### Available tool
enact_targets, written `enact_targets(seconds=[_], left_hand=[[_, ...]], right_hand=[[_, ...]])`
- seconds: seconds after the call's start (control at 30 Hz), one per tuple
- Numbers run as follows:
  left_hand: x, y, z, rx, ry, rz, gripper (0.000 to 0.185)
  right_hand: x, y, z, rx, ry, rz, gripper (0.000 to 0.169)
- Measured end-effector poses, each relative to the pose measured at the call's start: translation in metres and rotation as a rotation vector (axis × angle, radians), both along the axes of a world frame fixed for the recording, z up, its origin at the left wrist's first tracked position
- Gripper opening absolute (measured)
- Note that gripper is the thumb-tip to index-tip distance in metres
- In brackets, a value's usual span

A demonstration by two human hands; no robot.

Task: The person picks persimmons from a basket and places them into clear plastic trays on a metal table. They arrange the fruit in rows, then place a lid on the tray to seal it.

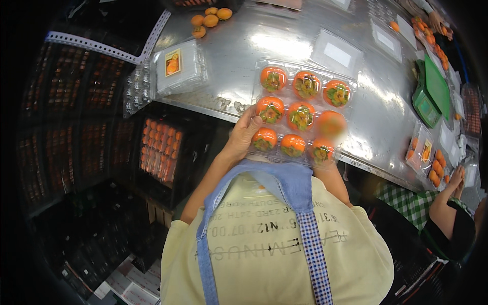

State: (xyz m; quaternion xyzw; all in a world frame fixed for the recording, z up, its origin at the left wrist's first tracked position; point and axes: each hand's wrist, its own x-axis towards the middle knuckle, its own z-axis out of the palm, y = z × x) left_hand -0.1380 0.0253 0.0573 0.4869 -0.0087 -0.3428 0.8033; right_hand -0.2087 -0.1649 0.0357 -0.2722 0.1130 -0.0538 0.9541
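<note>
A clear plastic clamshell pack (284, 129) with rows of orange persimmons, their green calyxes showing, is held up in front of my chest, over the near edge of the steel table (236, 72). My left hand (246, 131) grips its left side, thumb on top. At the lower right, my right forearm reaches up to the pack, which hides most of that hand. A blurred patch covers one persimmon (331, 124) at the pack's right.
Flat clear packs (179, 72) are stacked at the table's left, near loose persimmons (210, 20). A green scale (427, 99) stands at right. Co-workers' hands (455, 181) handle things along the right. Dark crates, one holding packed persimmons (161, 148), stand at lower left.
</note>
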Motion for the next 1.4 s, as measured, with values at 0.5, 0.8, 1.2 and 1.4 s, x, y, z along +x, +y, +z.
enact_targets(seconds=[0.5, 0.8, 1.2, 1.4], left_hand=[[-0.017, -0.012, 0.046, 0.690, -1.491, -0.067, 0.073], [-0.023, -0.018, 0.024, 0.653, -1.671, -0.186, 0.057], [-0.031, -0.015, 0.021, 0.868, -1.798, 0.017, 0.034], [-0.024, 0.021, 0.014, 0.819, -1.805, 0.240, 0.025]], right_hand=[[0.000, 0.005, 0.006, -0.045, -0.064, -0.008, 0.061], [0.006, 0.009, 0.003, -0.029, -0.007, 0.011, 0.057], [0.008, 0.031, -0.013, -0.061, 0.135, 0.161, 0.052], [0.020, 0.073, -0.025, -0.121, 0.167, 0.279, 0.050]])
